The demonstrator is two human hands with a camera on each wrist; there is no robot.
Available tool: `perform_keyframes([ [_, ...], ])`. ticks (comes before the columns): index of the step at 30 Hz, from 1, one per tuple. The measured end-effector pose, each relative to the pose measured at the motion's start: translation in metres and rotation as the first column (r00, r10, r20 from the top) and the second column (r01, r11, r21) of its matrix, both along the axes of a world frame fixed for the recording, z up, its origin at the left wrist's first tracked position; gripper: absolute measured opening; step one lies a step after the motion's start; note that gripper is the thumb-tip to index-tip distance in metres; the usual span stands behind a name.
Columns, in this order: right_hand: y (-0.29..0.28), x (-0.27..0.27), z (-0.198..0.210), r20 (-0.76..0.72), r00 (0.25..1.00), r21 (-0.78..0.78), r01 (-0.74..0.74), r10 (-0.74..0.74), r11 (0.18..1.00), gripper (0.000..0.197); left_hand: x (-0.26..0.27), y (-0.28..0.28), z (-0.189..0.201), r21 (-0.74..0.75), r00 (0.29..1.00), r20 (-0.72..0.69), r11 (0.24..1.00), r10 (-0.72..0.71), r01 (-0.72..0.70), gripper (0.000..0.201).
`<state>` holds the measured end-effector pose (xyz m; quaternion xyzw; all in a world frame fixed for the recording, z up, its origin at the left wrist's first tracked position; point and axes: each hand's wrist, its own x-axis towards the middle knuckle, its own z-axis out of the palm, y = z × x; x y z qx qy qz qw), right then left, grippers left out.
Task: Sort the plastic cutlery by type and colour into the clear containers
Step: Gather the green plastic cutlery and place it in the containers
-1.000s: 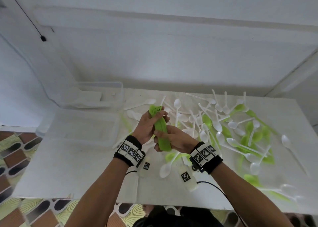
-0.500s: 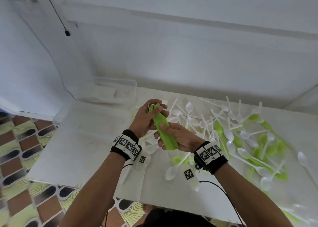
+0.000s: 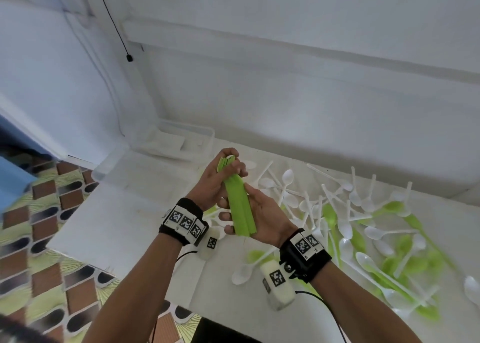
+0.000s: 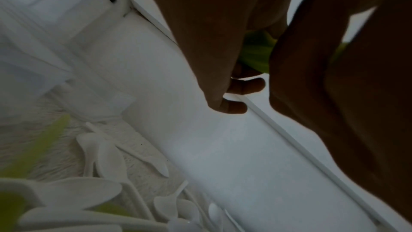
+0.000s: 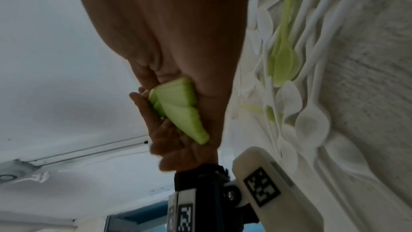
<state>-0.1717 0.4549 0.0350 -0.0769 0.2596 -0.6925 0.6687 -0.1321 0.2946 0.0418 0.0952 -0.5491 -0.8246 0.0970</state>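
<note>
Both hands held one bundle of green cutlery [image 3: 240, 207] above the white table [image 3: 109, 223]; the left hand [image 3: 217, 184] was curled round the bundle's upper end, and the right hand [image 3: 262, 212] wrapped its lower end, fingers folded under the handles. The grip at each end looked meant to square the pieces into a neat stack, so that they would go into a container together; that is a judgement, and whether they were forks, knives or spoons could not be told. In the right wrist view the handle ends [image 5: 178, 110] sat fanned and uneven against the palm, which suggested the aligning was not finished.

Relative to the bundle, the clear containers [image 3: 181, 142] stood beyond it and to its left, against the wall; the loose white spoons [image 3: 288, 179] and green spoons [image 3: 330, 212] lay scattered to its right and nearer the person, still unsorted.

No brand or readable writing showed; the only markings were black-and-white square code tags on the wristbands [image 3: 185, 222] and on the wrist cameras [image 3: 276, 277].
</note>
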Motion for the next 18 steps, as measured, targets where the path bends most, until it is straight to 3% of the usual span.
perform_keyframes([
  [3,-0.011,0.008,0.002,0.054,0.999,-0.058,0.009,-0.006,0.998,0.060,0.008,-0.003,0.005,-0.024,1.000,0.008,1.000,-0.018,0.019,0.023],
  [9,-0.045,0.015,0.002,0.097,0.995,-0.024,-0.018,0.020,1.000,0.043,0.026,-0.037,0.009,-0.045,0.994,0.040,0.994,-0.098,0.100,0.034],
  [12,-0.073,0.020,0.007,0.085,0.996,0.059,-0.028,0.023,0.998,0.041,0.038,-0.062,0.004,-0.117,0.998,0.058,0.992,-0.039,0.046,0.026],
  [14,-0.095,0.025,0.013,0.060,0.997,0.085,-0.058,0.053,0.995,0.048,0.045,-0.082,0.002,-0.063,0.999,0.038,0.998,-0.007,0.009,0.020],
  [18,-0.133,0.032,0.015,0.000,0.996,0.092,-0.085,0.086,0.992,0.052,0.054,-0.128,0.007,-0.082,0.996,0.001,0.992,-0.093,0.093,0.017],
])
